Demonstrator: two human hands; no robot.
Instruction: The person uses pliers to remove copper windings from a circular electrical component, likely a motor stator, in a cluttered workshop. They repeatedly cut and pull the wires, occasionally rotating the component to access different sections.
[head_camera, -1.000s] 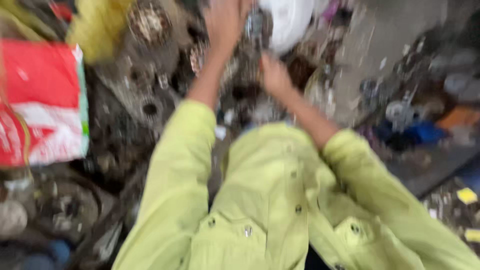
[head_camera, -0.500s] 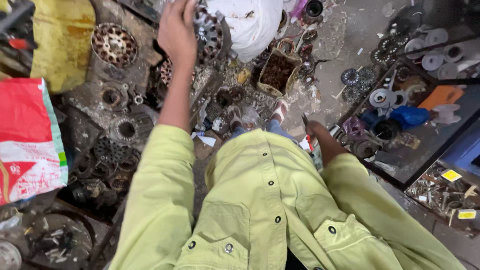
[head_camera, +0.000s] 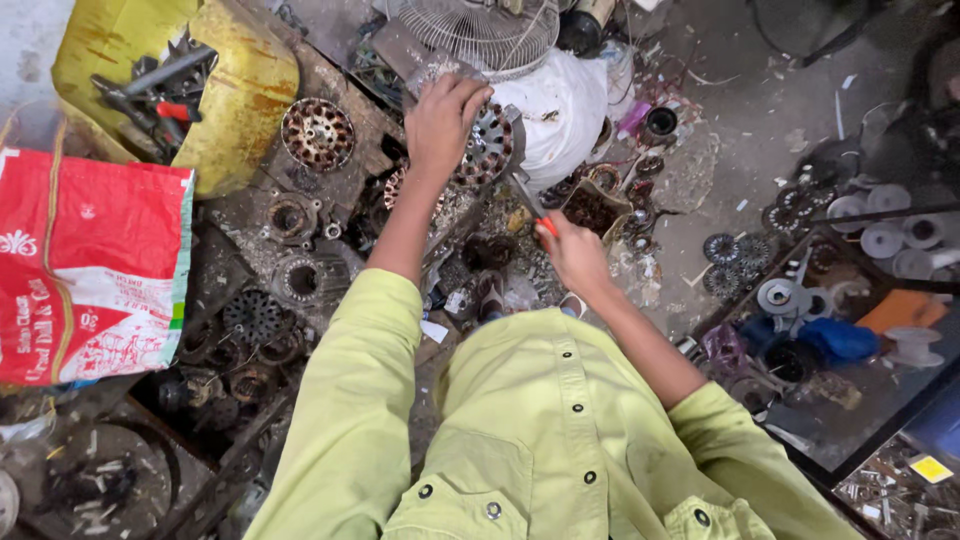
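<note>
The left hand (head_camera: 443, 118) fingers clamp a motor core (head_camera: 488, 143) while the right hand (head_camera: 575, 255) fingers grip a screwdriver (head_camera: 527, 197) set against it (core looks intact, prying barely begun).

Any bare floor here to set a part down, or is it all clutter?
Barest patch: grey floor at upper right, between the white cloth bundle and the grey discs, with only scraps on it. Everywhere else is crowded: motor cores pack the area left of the left hand, small parts ring the right hand, and the red sack fills the left edge.

Left hand (head_camera: 440, 115) grips a motor stator (head_camera: 488, 145); right hand (head_camera: 575, 255) holds a screwdriver (head_camera: 528, 198).
</note>
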